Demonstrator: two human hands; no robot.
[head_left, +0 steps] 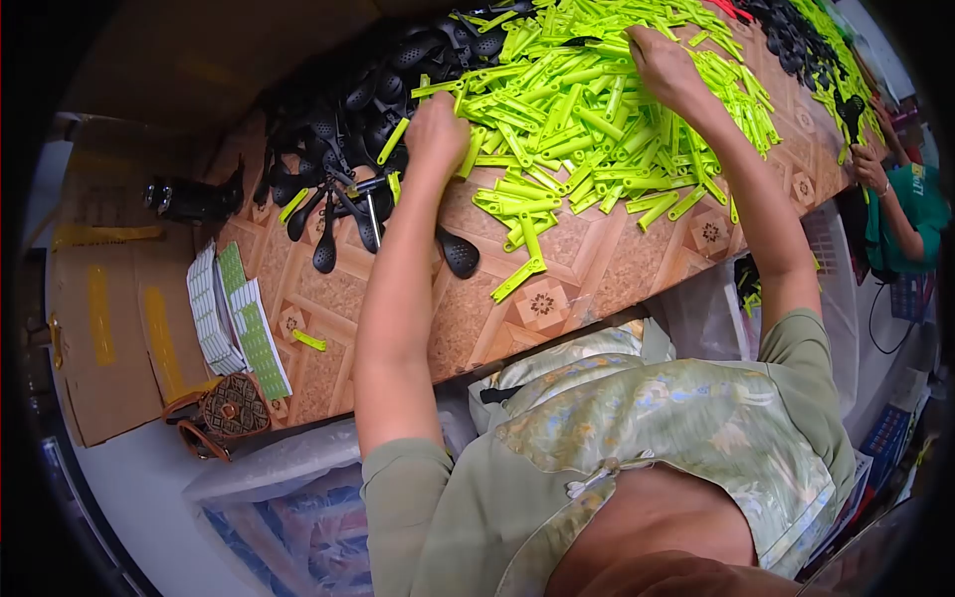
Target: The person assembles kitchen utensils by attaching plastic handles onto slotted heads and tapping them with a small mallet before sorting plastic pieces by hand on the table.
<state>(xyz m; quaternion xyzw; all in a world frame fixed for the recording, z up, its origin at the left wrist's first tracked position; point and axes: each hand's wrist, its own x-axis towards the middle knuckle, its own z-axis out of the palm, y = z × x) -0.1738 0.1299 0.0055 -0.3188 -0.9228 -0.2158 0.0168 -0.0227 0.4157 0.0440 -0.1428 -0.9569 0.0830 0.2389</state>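
Note:
My left hand [435,134] rests at the near edge of a big heap of neon-green plastic handle pieces [587,119], its fingers curled over several of them, right beside a pile of black slotted spoon heads [368,109]. My right hand [665,65] reaches deeper into the green heap, fingers closed down among the pieces. What exactly each hand grips is hidden by the fingers. All of it lies on a table with a wood-tile pattern [597,269].
Stacks of white and green label cards [239,323] lie at the table's left end, by a brown pouch [224,413] and cardboard boxes [109,328]. Another person in green [900,204] works at the far right end. Clear plastic bags [288,497] sit below the table.

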